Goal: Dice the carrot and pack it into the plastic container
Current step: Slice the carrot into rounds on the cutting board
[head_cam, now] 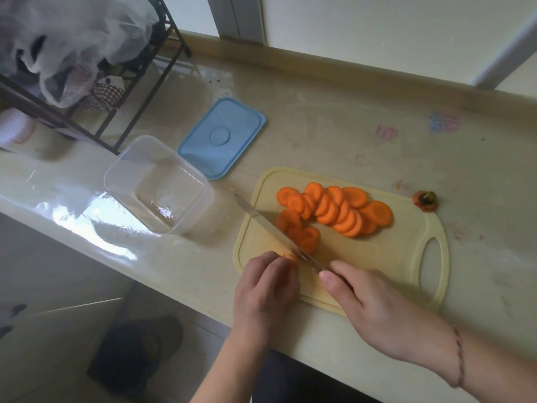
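Orange carrot slices [334,210], uncountable; one knife [279,234], two hands.

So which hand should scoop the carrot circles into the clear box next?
Probably the left hand: the plastic container sits on its side, and it pinches only a small carrot end. The right hand grips the knife.

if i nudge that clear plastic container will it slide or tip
The container likely slides: it looks empty and thin-walled, so light, and the counter looks glossy. Tipping seems unlikely, since it sits low and wide. The lid lies apart, so nothing stiffens its rim.
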The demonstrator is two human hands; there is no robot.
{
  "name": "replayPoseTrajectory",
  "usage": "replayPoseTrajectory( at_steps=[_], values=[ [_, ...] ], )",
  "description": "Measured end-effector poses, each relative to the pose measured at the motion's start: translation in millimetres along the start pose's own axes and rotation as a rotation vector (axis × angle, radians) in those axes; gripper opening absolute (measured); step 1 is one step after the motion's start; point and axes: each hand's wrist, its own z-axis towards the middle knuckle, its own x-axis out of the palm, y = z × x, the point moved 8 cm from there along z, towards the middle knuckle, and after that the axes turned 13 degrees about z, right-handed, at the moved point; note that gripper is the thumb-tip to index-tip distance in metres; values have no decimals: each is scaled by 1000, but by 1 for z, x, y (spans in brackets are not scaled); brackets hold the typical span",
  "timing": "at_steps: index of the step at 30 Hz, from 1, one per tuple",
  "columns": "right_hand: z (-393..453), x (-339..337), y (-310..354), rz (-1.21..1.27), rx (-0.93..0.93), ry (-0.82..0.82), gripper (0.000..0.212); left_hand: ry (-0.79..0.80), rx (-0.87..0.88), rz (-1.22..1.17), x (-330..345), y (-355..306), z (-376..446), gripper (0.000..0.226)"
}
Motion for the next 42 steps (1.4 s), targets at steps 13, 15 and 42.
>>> replayPoseTrajectory(
  at_steps=[13,15,42],
  values=[
    [-30,-8,4,-113,62,49,39,47,34,-87,2,0,7,11],
    [-23,-6,0,-132,55,52,39,60,34,-84,2,0,6,11],
    [-36,-12,2,-138,114,84,51,48,7,-75,4,3,1,11]
  ],
)
